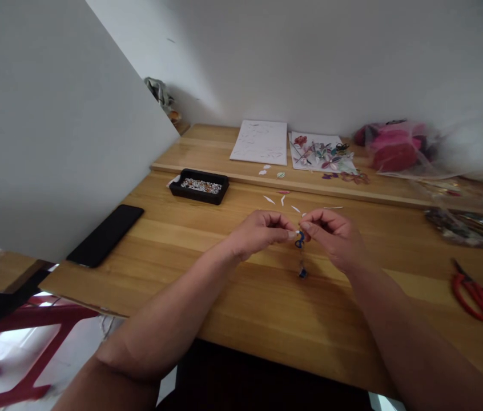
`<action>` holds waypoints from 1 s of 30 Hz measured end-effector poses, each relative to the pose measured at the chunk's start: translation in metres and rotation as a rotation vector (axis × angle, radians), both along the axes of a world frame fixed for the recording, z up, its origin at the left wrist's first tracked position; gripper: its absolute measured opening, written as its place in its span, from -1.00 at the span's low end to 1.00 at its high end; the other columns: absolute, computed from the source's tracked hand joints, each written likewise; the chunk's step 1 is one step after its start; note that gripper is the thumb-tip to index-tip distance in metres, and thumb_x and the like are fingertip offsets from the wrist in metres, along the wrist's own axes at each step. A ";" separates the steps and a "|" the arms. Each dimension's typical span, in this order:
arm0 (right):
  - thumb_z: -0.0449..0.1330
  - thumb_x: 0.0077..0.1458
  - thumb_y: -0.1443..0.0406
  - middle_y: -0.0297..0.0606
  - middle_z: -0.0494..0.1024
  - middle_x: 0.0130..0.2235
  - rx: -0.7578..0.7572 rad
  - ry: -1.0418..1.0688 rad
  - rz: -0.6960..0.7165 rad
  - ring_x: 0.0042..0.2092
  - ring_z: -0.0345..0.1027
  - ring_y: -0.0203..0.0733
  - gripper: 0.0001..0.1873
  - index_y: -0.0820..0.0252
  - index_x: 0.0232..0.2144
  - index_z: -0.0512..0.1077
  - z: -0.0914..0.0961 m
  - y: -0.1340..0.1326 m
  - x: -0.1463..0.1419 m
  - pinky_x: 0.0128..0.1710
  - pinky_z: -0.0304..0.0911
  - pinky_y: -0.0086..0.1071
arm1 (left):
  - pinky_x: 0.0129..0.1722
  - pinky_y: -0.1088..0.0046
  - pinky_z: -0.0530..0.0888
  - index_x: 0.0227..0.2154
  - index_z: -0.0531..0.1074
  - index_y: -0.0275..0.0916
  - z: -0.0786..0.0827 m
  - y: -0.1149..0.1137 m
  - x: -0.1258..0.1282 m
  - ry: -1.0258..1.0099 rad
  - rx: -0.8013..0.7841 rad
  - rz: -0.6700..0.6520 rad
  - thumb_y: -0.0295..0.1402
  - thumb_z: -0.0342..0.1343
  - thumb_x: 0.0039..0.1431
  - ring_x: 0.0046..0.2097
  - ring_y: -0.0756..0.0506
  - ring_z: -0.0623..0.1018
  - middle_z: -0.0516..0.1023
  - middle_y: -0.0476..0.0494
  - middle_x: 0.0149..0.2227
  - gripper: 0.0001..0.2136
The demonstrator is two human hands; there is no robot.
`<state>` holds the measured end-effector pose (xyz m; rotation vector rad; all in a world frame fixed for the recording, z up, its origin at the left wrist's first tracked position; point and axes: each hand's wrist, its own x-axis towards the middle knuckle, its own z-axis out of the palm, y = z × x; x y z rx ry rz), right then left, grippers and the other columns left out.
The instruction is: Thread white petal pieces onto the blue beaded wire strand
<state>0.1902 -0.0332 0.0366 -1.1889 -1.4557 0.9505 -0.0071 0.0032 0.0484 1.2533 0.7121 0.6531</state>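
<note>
Head view, black phone (105, 236) flat on wooden table (168, 257), black tray (201, 197) of beads, left hand (262, 229) pinching small blue ornament (300, 241) above the tabletop, right hand (330, 235) with thumb and forefinger closed at its top, red-handled scissors (478, 292).

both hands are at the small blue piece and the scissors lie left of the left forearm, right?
Wrong side: the head view shows the red scissors to the right of the right forearm. The left hand and right hand are at the small blue piece.
</note>
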 end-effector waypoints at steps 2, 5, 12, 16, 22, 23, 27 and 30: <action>0.37 0.09 0.15 -0.37 0.47 -0.49 -0.010 0.040 0.003 -0.45 0.29 -0.31 -0.80 0.14 -0.42 0.52 -0.002 0.000 -0.001 -0.43 0.23 -0.39 | -0.37 0.47 0.21 -0.41 0.52 -0.29 -0.003 0.001 0.000 -0.003 -0.011 0.017 -0.31 0.33 -0.08 -0.44 0.07 0.34 0.47 0.03 -0.48 -0.81; 0.37 0.09 0.13 -0.37 0.46 -0.49 -0.021 0.093 0.005 -0.45 0.29 -0.31 -0.78 0.13 -0.42 0.52 -0.004 0.000 -0.003 -0.42 0.24 -0.38 | -0.39 0.48 0.19 -0.41 0.52 -0.30 -0.005 0.002 0.000 -0.024 -0.033 0.016 -0.32 0.33 -0.09 -0.45 0.09 0.32 0.45 0.04 -0.50 -0.80; 0.46 -0.04 0.04 -0.44 0.40 -0.51 -0.204 0.348 0.070 -0.52 0.16 -0.37 -0.66 0.13 -0.42 0.50 -0.013 0.000 -0.011 -0.48 0.24 -0.39 | -0.40 0.50 0.19 -0.44 0.51 -0.32 -0.003 -0.001 0.001 -0.146 -0.183 0.022 -0.32 0.39 -0.12 -0.48 0.10 0.34 0.45 0.03 -0.51 -0.77; 0.53 -0.17 0.11 -0.48 0.36 -0.55 -0.318 0.514 0.069 -0.53 0.12 -0.39 -0.65 0.12 -0.44 0.49 -0.015 -0.003 -0.019 -0.47 0.30 -0.39 | -0.40 0.52 0.21 -0.42 0.50 -0.30 -0.004 -0.002 0.003 -0.222 -0.236 0.040 -0.31 0.41 -0.11 -0.47 0.10 0.35 0.46 0.01 -0.49 -0.76; 0.45 -0.06 0.19 -0.52 0.26 -0.62 -0.381 0.494 0.114 -0.59 0.05 -0.41 -0.76 0.12 -0.46 0.46 -0.016 -0.010 -0.033 -0.52 0.26 -0.42 | -0.42 0.52 0.20 -0.42 0.49 -0.29 -0.011 0.000 0.009 -0.278 -0.099 0.254 -0.29 0.36 -0.05 -0.46 0.10 0.32 0.45 0.02 -0.47 -0.79; 0.43 -0.04 0.20 -0.51 0.28 -0.60 -0.369 0.469 0.116 -0.58 0.06 -0.41 -0.77 0.12 -0.46 0.46 -0.017 -0.011 -0.034 -0.52 0.26 -0.41 | -0.42 0.51 0.20 -0.42 0.49 -0.28 -0.012 0.000 0.009 -0.273 -0.060 0.286 -0.29 0.35 -0.03 -0.47 0.10 0.30 0.44 0.03 -0.47 -0.80; 0.36 0.06 0.19 -0.46 0.36 -0.52 -0.247 0.238 0.089 -0.55 0.16 -0.39 -0.79 0.13 -0.46 0.44 -0.015 -0.015 -0.034 -0.52 0.23 -0.40 | -0.37 0.50 0.27 -0.42 0.48 -0.28 -0.014 0.004 0.009 -0.216 0.100 0.396 -0.31 0.32 0.01 -0.44 0.09 0.32 0.45 0.03 -0.46 -0.83; 0.28 0.17 0.21 -0.44 0.33 -0.52 -0.034 -0.073 0.003 -0.52 0.15 -0.36 -0.83 0.13 -0.43 0.43 -0.008 -0.019 -0.031 -0.53 0.09 -0.41 | -0.31 0.48 0.33 -0.43 0.48 -0.29 -0.014 0.008 0.008 -0.124 0.208 0.421 -0.32 0.30 0.04 -0.40 0.06 0.39 0.50 -0.01 -0.43 -0.84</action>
